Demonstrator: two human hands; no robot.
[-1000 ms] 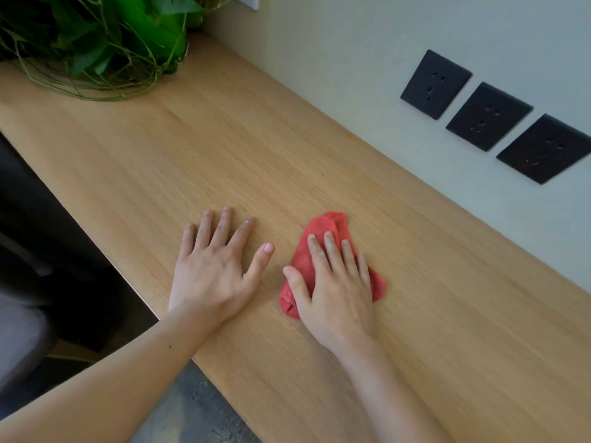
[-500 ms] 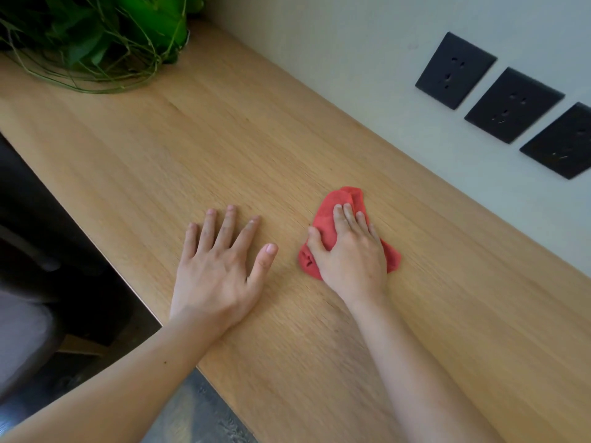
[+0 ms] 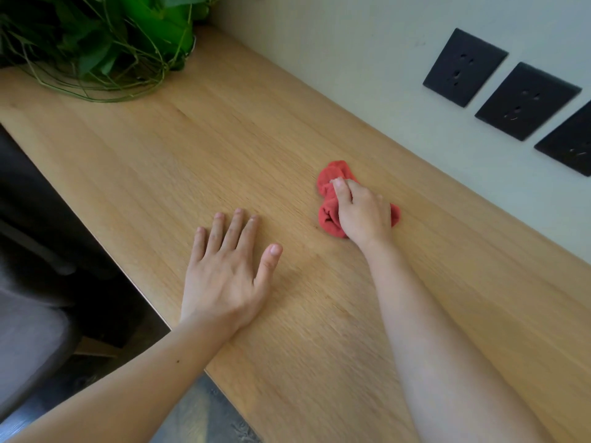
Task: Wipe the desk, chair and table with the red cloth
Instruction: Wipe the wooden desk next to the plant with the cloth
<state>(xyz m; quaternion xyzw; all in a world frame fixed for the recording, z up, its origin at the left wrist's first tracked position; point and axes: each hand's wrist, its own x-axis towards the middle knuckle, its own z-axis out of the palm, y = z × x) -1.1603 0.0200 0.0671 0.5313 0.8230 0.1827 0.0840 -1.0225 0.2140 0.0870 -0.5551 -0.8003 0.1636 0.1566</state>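
Observation:
A bunched red cloth [image 3: 329, 212] lies on the light wooden desk [image 3: 198, 148], toward the wall side. My right hand [image 3: 363, 212] presses down on the cloth with fingers curled over it, hiding its middle. My left hand [image 3: 228, 266] rests flat on the desk to the left of the cloth, fingers spread, holding nothing. A grey chair [image 3: 28, 340] shows at the lower left, below the desk's front edge.
A green leafy plant [image 3: 96, 36] with trailing stems sits at the desk's far left corner. Three black wall sockets [image 3: 463, 67] are set in the pale wall behind the desk. The desk's front edge runs diagonally at the left, with dark floor below.
My right hand has pushed the cloth away from me toward the wall, and its fingers have curled, bunching the cloth. My left hand has stayed flat in place.

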